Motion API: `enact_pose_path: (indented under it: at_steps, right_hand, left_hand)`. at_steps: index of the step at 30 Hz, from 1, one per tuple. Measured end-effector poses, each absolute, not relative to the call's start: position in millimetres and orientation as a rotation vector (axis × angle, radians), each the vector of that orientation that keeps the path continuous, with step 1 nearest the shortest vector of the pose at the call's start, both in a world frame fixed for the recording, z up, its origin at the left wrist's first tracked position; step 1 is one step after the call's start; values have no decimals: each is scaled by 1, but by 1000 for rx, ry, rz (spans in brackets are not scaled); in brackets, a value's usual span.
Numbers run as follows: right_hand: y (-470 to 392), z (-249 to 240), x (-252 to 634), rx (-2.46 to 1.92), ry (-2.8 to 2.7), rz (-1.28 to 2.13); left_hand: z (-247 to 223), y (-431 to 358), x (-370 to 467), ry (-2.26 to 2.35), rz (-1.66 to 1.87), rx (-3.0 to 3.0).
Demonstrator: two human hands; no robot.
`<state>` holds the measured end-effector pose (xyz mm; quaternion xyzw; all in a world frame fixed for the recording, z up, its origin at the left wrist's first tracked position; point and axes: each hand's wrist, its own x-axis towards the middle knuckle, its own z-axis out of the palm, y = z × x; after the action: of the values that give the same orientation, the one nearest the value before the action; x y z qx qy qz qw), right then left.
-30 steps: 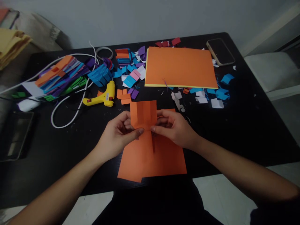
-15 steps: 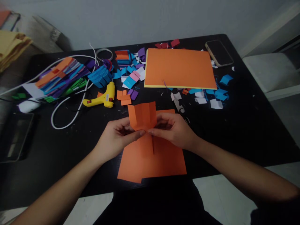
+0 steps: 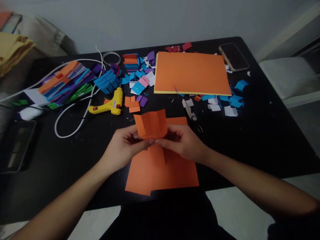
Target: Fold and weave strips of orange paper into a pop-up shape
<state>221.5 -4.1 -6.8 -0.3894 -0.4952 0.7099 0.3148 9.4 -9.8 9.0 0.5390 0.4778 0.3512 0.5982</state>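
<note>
A creased orange paper strip (image 3: 151, 124) stands upright between my hands, its upper part spread into several folded panels. My left hand (image 3: 125, 145) pinches its left side, thumb in front and the other fingers largely hidden behind. On the right side my right hand (image 3: 186, 143) grips the same strip, its thumb tip close to the left thumb. Beneath them, flat orange paper sheets (image 3: 176, 173) lie on the black table (image 3: 107, 186) near its front edge.
A yellow glue gun (image 3: 110, 105) and a looped white cable (image 3: 58, 128) lie at the left, by bundles of folded coloured paper (image 3: 67, 80). Behind my hands are a stack of orange sheets (image 3: 192, 73), a cutter (image 3: 192, 114), paper scraps (image 3: 231, 111) and a phone (image 3: 233, 56).
The upper part of the strip has spread a little wider to the left. My right hand has shifted slightly left and down, bringing the thumbs closer together.
</note>
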Motion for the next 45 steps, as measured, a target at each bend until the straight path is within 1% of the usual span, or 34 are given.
enact_pose_path:
  at_steps: [8, 16, 19, 23, 26, 29, 33, 35, 37, 39, 42, 45]
  right_hand:
    - [-2, -6, 225, -1107, -1252, 1853]
    - [-1, -6, 224, -1109, -1139, 1898]
    - [-1, -6, 224, -1125, -1152, 1867]
    - [-3, -6, 223, -1088, -1204, 1876]
    - [-4, -5, 222, -1047, -1255, 1864]
    - [-5, -3, 223, -1029, -1330, 1756]
    - [-8, -1, 224, -1057, -1465, 1432]
    - [-8, -1, 225, -1079, -1431, 1370]
    - [-8, -1, 224, -1088, -1323, 1474]
    - [-6, -1, 223, -1047, -1200, 1715]
    - [-5, -2, 220, -954, -1037, 2054]
    - [-4, -2, 219, -938, -1018, 2086]
  left_hand:
    - [9, -6, -1, 1128, 680, 1312]
    - [9, -1, -5, 1134, 747, 1268]
    - [8, -3, -2, 1098, 769, 1234]
    - [5, -7, 4, 1053, 713, 1260]
    - [4, -10, 5, 1052, 749, 1295]
    - [6, -13, 3, 1089, 836, 1371]
    - [13, -18, 0, 1161, 983, 1470]
    - [15, -19, -2, 1147, 1092, 1559]
    - [15, -19, -4, 1081, 1219, 1731]
    - [12, -17, -6, 985, 1306, 1955]
    - [7, -15, -7, 917, 1286, 2223]
    - [4, -16, -5, 880, 1171, 2311]
